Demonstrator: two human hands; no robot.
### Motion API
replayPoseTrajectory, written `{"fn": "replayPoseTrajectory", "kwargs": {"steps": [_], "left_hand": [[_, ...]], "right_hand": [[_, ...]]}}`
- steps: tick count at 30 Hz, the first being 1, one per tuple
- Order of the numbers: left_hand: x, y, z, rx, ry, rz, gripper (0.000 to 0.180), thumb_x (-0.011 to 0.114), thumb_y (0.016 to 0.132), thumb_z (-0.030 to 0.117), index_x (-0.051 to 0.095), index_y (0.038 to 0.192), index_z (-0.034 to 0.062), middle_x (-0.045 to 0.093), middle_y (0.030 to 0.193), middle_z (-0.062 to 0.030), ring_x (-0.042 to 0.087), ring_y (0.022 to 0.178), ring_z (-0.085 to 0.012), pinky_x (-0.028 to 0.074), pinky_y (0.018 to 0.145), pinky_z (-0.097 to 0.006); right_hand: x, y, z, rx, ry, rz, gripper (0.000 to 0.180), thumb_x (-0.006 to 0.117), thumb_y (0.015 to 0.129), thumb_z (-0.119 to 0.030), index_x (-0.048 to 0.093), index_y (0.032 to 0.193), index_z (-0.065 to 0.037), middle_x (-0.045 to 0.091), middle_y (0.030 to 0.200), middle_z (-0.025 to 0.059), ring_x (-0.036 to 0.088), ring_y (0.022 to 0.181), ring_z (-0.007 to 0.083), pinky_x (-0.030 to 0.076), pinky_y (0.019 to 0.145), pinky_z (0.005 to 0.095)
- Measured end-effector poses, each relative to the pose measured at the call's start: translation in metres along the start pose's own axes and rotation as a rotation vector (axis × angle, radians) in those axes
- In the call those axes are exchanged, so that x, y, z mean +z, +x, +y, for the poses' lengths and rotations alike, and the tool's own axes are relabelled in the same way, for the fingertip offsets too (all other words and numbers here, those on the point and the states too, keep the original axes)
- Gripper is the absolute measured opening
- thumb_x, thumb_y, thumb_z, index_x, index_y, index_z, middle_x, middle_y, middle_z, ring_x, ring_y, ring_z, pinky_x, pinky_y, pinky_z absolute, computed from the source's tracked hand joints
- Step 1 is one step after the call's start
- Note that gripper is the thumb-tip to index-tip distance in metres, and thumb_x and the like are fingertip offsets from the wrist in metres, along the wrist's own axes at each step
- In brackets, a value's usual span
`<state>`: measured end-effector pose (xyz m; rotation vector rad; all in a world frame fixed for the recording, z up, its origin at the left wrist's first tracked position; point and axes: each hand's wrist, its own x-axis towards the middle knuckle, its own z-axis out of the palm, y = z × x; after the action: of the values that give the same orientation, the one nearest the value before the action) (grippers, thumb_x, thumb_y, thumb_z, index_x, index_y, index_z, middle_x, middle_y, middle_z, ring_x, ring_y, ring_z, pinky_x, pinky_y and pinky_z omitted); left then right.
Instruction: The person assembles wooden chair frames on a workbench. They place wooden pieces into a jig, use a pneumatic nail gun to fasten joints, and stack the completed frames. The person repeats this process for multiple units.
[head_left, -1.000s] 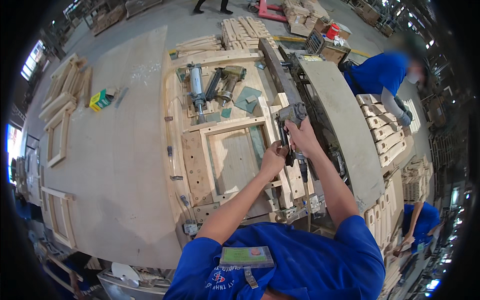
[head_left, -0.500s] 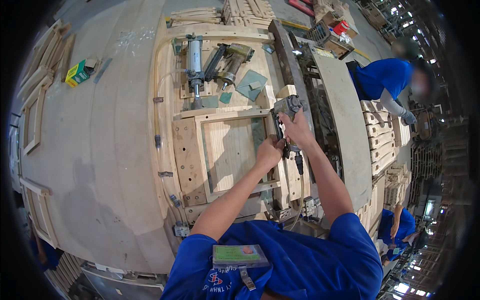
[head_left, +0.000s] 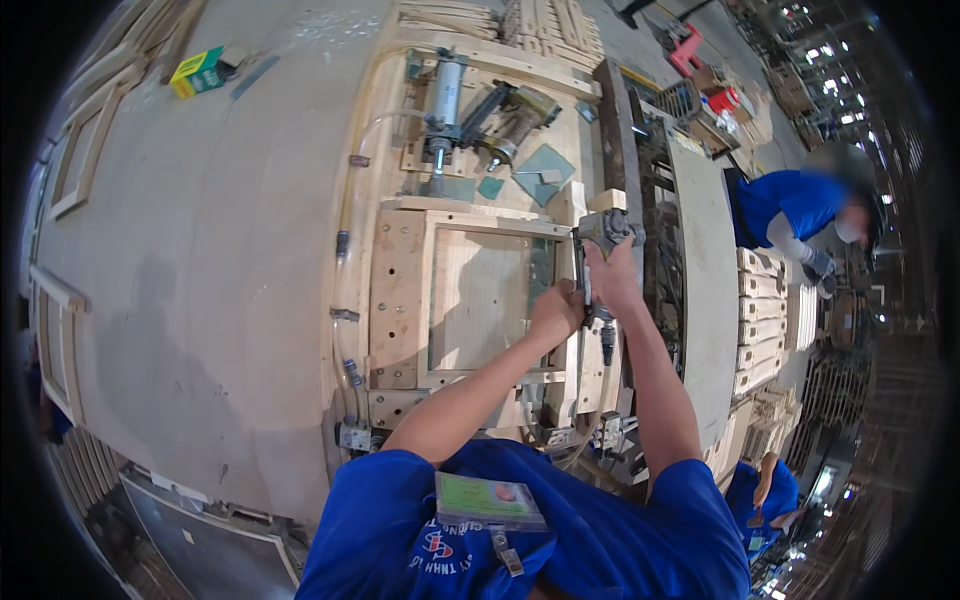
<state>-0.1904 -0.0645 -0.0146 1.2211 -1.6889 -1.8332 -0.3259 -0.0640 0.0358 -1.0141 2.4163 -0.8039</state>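
Note:
My right hand (head_left: 612, 272) is wrapped round the grip of a pneumatic nail gun (head_left: 607, 228), held over the right rail of a rectangular wooden frame (head_left: 432, 290). Beside its narrow dark magazine, my left hand (head_left: 558, 312) has its fingers curled in. Those fingertips are hidden, so what they hold cannot be made out. The frame lies in a wooden jig, against a drilled wooden block (head_left: 398, 300) on its left. An air hose (head_left: 603, 385) runs from the gun toward my body.
Beyond the frame lie a pneumatic cylinder (head_left: 444, 100), a second nail gun (head_left: 522, 122) and greenish sheet pieces (head_left: 545, 172). A dark metal beam (head_left: 615, 130) runs along the right. A green and yellow box (head_left: 198, 72) sits far left. A co-worker in blue (head_left: 790, 205) stands by stacked wooden parts (head_left: 762, 325).
The whole view has shifted, so the bench appears farther right. My right hand still grips the nail gun at the frame's right rail, with my left hand close against it.

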Motion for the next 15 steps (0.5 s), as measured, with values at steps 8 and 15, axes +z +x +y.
{"fn": "replayPoseTrajectory", "kwargs": {"steps": [8, 15], "left_hand": [[-0.027, 0.018, -0.009, 0.022, -0.035, 0.282, 0.041, 0.058, 0.107, 0.037, 0.066, 0.112, -0.0029, 0.076, 0.093, -0.0227, 0.074, 0.091, -0.0413, 0.056, 0.08, -0.05], [-0.085, 0.04, -0.019, -0.1, -0.429, 0.467, 0.032, 0.053, 0.109, 0.025, 0.065, 0.122, -0.0014, 0.076, 0.107, -0.0279, 0.074, 0.105, -0.0449, 0.056, 0.09, -0.052]], "right_hand": [[0.001, -0.001, -0.1, -0.281, -0.166, -0.442, 0.072, 0.079, 0.096, -0.035, 0.048, 0.15, 0.001, 0.075, 0.124, 0.0257, 0.074, 0.115, 0.0366, 0.054, 0.103, 0.043], [0.062, 0.031, -0.162, -0.739, -0.127, -0.765, 0.063, 0.082, 0.094, -0.025, 0.049, 0.144, -0.003, 0.077, 0.108, 0.0249, 0.074, 0.103, 0.0461, 0.057, 0.089, 0.0462]]}}
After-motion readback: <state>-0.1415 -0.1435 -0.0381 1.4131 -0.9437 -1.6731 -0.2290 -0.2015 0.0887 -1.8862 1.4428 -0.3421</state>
